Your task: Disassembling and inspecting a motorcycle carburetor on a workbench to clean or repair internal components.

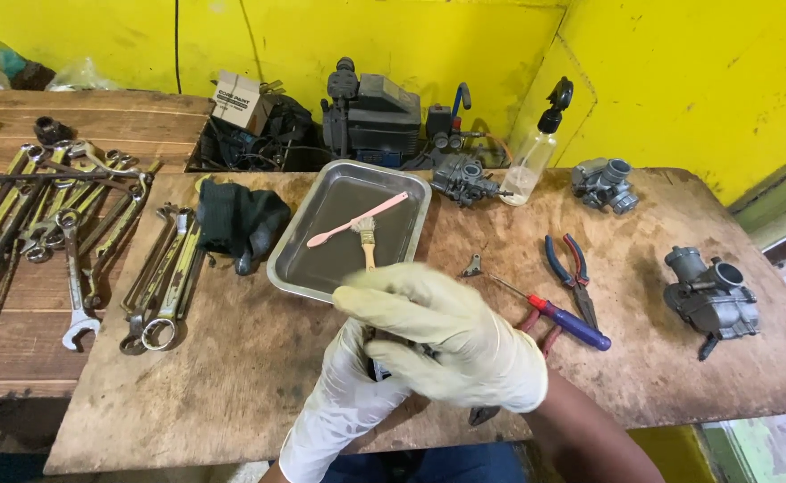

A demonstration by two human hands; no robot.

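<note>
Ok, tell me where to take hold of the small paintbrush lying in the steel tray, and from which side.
Grip the small wooden-handled paintbrush by its handle, coming from the near side of the rectangular steel tray. The handle points toward the gloved hands and its end is nearest them, while the bristles lie further in, against the pink toothbrush, so a far-side approach would likely disturb that.

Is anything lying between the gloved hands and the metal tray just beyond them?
Nothing visible. The right hand overlaps the near rim of the tray; the left hand lies under it, with only bare board around.
</note>
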